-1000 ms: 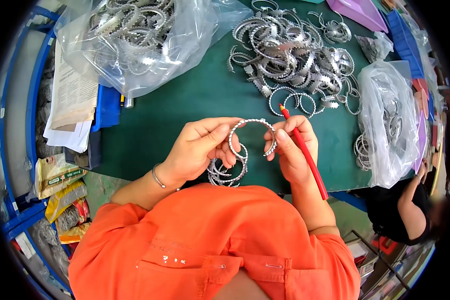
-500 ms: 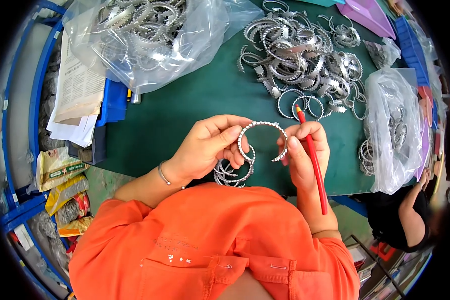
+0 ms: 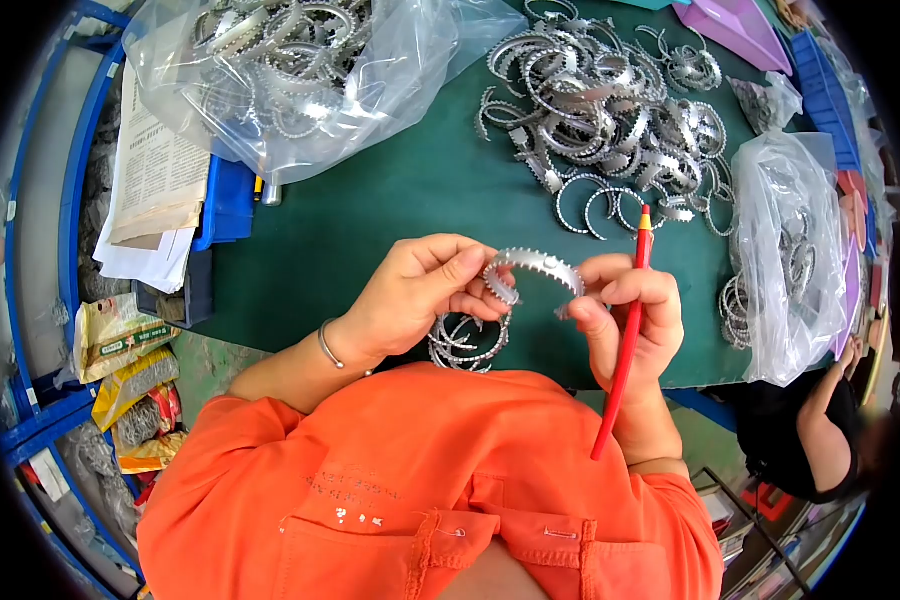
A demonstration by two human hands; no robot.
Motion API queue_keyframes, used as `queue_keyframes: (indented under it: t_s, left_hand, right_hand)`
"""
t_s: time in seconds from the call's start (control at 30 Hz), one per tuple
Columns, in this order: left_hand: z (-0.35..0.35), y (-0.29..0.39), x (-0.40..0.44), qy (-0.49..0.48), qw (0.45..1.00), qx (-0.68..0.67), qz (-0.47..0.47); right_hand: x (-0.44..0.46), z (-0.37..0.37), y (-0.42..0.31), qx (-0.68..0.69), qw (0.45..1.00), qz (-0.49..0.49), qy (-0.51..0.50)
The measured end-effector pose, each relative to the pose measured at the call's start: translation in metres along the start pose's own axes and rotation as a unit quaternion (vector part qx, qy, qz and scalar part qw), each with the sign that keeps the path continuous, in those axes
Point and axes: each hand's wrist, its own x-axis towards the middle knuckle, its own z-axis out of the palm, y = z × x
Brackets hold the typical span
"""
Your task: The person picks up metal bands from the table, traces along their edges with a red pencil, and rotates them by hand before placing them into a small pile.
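Note:
An open, toothed metal ring (image 3: pixel 538 262) is held up between both hands, tilted so its broad outer band shows. My left hand (image 3: pixel 432 285) pinches its left side. The fingers of my right hand (image 3: pixel 635 315) are closed on the ring's right end, and the same hand holds a red pencil (image 3: pixel 628 360), its tip pointing away from me. Several similar rings (image 3: pixel 465 345) lie on the green table (image 3: pixel 360 215) just below my left hand. A large pile of metal rings (image 3: pixel 610 110) lies farther back.
A clear bag of rings (image 3: pixel 290 90) is at the back left, beside papers (image 3: pixel 160 180) and a blue bin (image 3: pixel 228 205). Another clear bag (image 3: pixel 785 260) lies at the right, near purple (image 3: pixel 735 32) and blue trays (image 3: pixel 820 100). A person's arm (image 3: pixel 825 430) shows at lower right.
The ring has tilted to show its outer band. My right hand has shifted slightly right, and the red pencil has swung, its lower end moving left. The view has shifted slightly since the earliest frame.

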Motion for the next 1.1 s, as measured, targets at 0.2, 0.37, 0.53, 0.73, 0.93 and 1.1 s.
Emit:
queue_keyframes:
  t_s: [0.2, 0.37, 0.53, 0.73, 0.93, 1.1]
  left_hand:
    - [-0.001, 0.005, 0.003, 0.032, 0.995, 0.037, 0.086]
    - [0.003, 0.008, 0.002, 0.049, 0.991, 0.026, 0.124]
    - [-0.001, 0.001, 0.004, -0.01, 0.982, 0.09, 0.165]
    - [-0.005, -0.004, 0.006, -0.013, 0.973, 0.079, 0.218]
    - [-0.005, -0.003, 0.005, -0.015, 0.958, 0.112, 0.265]
    - [-0.001, 0.002, 0.004, -0.017, 0.939, 0.162, 0.304]
  right_hand:
    - [0.009, -0.005, 0.004, -0.048, 0.995, -0.073, -0.048]
    - [0.003, -0.001, 0.004, 0.0, 0.999, -0.037, -0.02]
    - [0.004, -0.001, 0.0, 0.042, 0.998, -0.03, -0.019]
    - [0.005, 0.005, -0.006, -0.035, 0.995, -0.084, -0.03]
    - [0.003, 0.001, -0.004, -0.042, 0.995, -0.082, -0.029]
    - [0.003, -0.001, -0.004, -0.049, 0.996, -0.077, -0.022]
